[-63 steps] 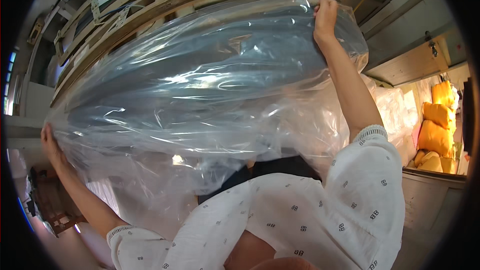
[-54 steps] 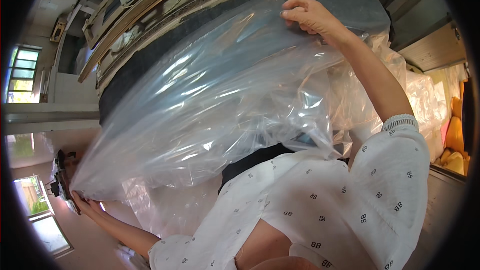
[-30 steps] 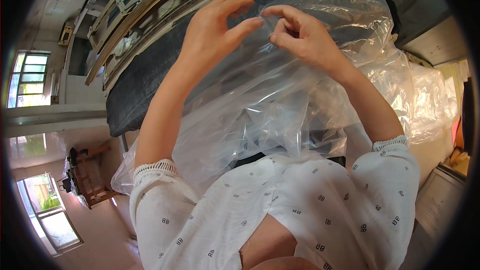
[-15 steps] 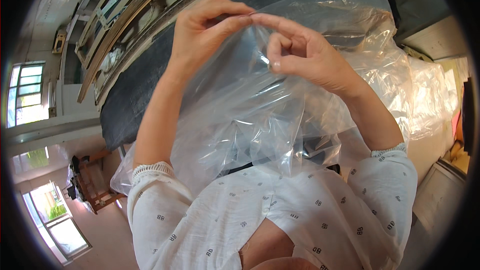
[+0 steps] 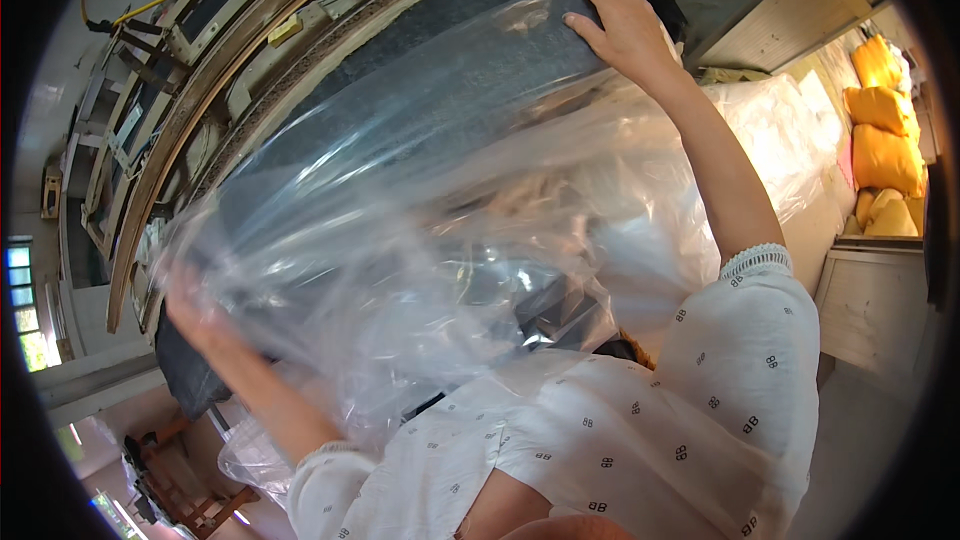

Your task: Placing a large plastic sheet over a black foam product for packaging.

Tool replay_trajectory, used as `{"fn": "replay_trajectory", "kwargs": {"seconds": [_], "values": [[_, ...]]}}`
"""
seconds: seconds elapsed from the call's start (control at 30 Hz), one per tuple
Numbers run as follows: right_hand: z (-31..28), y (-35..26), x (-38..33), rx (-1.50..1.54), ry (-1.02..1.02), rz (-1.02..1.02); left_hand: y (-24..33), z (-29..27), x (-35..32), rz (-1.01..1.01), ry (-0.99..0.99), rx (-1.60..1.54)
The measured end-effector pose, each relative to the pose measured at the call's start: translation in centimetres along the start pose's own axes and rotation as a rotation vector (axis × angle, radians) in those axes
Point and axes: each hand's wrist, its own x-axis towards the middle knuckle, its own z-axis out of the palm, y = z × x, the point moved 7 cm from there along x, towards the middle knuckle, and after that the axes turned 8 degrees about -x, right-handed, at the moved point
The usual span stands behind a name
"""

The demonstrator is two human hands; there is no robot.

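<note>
A large clear plastic sheet [image 5: 480,180] is spread over a dark cloth-like table cover [image 5: 440,20] and hangs in crumpled folds toward my body. My right hand [image 5: 635,30] rests at the sheet's far right end, thumb and fingers apart, palm down against the plastic and dark cover. At the near left end of the sheet is my left hand [image 5: 195,310], smeared by motion. Film partly covers its fingers, so their grip is hidden.
A long machine frame with wooden rails [image 5: 190,170] runs along the far left side. More crumpled plastic [image 5: 780,130] lies at the right. Beyond it, yellow-orange bundles [image 5: 888,140] stand above a pale cabinet [image 5: 875,300]. A wooden stand [image 5: 180,485] is at the lower left.
My hands were together over the sheet's far edge and have moved apart, the left down and leftward, the right up. The sheet's far edge now stretches between them. My view has shifted.
</note>
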Motion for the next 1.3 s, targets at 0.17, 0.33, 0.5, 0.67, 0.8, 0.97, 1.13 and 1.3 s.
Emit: {"fn": "replay_trajectory", "kwargs": {"seconds": [0.17, 0.33, 0.5, 0.67, 0.8, 0.97, 1.13, 1.3], "values": [[-0.2, 1.3, 0.5, 0.079, 0.105, 0.014, 2.3, -29.3, 4.5, 0.377, 0.447, 0.862], [1.2, 1.3, 3.6, 0.124, -0.084, -0.018, 1.5, -44.5, 2.9, 0.157, 0.244, 1.475], [5.3, 12.0, 7.0, 0.122, -0.437, -0.012, -2.8, -28.1, 3.1, 0.165, 0.147, 1.322], [-4.4, 3.5, 11.3, -0.122, 0.413, 0.118, -3.1, -24.5, 4.1, 0.215, 0.118, 1.196], [4.3, 1.7, 8.2, -0.060, -0.326, 0.214, -2.4, -22.8, 4.0, 0.255, 0.055, 1.074], [8.2, 6.1, 5.5, 0.181, -0.347, 0.176, -2.2, -18.0, 5.0, 0.309, -0.075, 0.893], [9.8, 6.7, 6.7, 0.477, -0.480, 0.271, -7.2, -17.8, 10.5, 0.206, 0.076, 0.996], [12.5, 17.9, 7.6, -0.127, -0.569, 0.351, -6.0, -35.4, 8.2, 0.354, 0.745, 1.076]]}}
